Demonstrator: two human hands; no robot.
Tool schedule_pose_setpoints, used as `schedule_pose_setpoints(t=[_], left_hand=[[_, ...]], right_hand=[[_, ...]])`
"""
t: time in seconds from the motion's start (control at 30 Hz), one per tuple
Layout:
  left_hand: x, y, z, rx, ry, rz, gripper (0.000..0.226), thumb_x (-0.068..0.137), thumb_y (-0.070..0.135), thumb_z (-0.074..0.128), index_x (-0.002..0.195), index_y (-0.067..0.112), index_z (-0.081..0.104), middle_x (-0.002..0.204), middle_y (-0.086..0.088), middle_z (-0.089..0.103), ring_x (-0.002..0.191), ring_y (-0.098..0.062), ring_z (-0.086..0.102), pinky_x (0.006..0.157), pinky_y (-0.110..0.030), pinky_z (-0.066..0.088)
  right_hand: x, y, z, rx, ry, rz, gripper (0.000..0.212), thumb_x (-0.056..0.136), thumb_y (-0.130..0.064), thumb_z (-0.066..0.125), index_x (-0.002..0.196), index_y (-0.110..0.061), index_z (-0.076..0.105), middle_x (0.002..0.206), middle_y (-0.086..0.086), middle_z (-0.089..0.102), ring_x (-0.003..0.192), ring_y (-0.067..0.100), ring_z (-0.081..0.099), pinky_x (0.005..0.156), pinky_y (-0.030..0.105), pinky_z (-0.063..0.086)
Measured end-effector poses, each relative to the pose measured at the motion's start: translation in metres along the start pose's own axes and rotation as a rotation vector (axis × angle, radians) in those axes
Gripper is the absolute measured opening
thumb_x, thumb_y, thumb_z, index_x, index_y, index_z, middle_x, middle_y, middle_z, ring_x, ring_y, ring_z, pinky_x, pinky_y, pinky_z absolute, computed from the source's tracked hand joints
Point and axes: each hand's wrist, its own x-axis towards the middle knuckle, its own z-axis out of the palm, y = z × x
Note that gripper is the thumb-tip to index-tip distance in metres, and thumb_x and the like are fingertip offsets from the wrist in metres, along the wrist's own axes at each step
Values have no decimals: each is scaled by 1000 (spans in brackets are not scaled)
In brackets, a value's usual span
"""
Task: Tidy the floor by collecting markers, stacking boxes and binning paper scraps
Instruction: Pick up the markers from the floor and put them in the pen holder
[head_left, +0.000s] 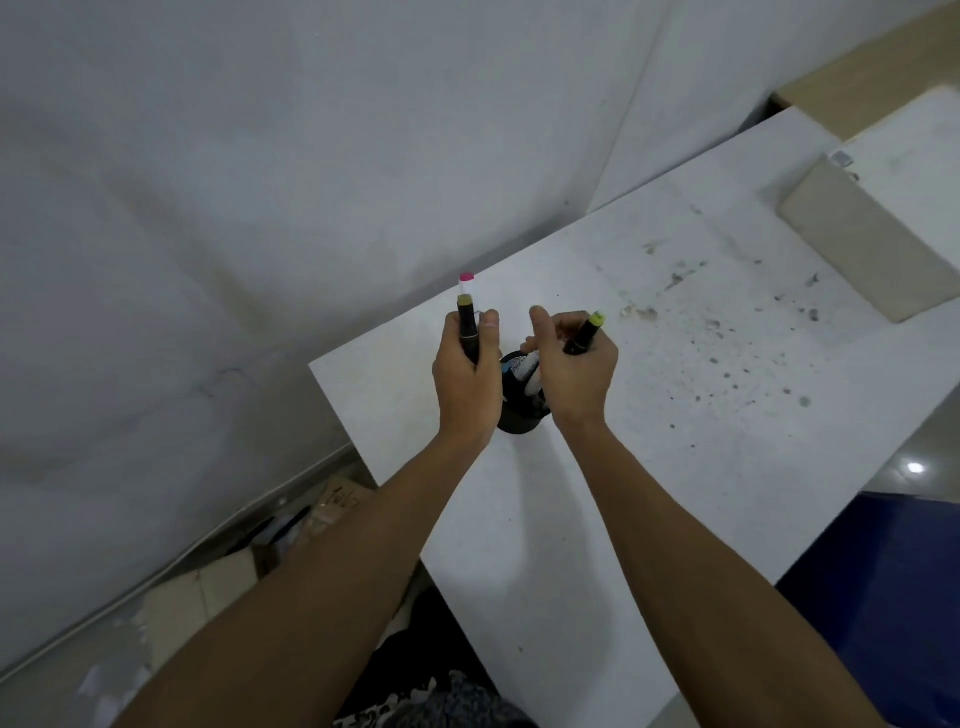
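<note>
A black mesh pen cup stands on the white table, with several markers inside it. My left hand grips two upright markers just left of the cup: a black marker with an olive cap and, behind it, a white marker with a pink cap. My right hand hovers over the cup's right side and holds a black marker with a lime-green cap, tilted up to the right. Both hands hide much of the cup.
A beige flat board lies at the table's far right. Dark specks stain the tabletop. Cardboard boxes sit on the floor below the table's left edge, against the white wall. A blue surface shows at the lower right.
</note>
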Motion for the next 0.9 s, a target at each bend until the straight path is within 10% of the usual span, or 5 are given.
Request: schedule_pose_setpoints(t=[0.27, 0.47, 0.9], left_hand=[[-1, -6, 32, -8, 76, 40, 9, 96, 46, 51, 91, 39, 48, 75, 13, 59, 71, -13, 63, 77, -41, 59], [-12, -21, 54, -54, 49, 123, 17, 95, 41, 55, 100, 30, 43, 81, 14, 65, 75, -10, 70, 66, -16, 56], [-11, -31, 45, 18, -34, 215, 14, 95, 29, 59, 102, 29, 47, 88, 16, 62, 80, -12, 67, 69, -22, 58]], right_hand=[[9, 10, -3, 85, 136, -90, 29, 92, -38, 64, 76, -14, 64, 69, 1, 72, 67, 15, 70, 69, 19, 53], [11, 12, -9, 171, 146, -114, 38, 102, -28, 44, 78, -5, 63, 72, 2, 70, 73, 21, 70, 76, 29, 57], [0, 11, -20, 74, 61, -97, 22, 95, -13, 49, 79, -9, 63, 74, 3, 69, 74, 15, 66, 74, 21, 52]])
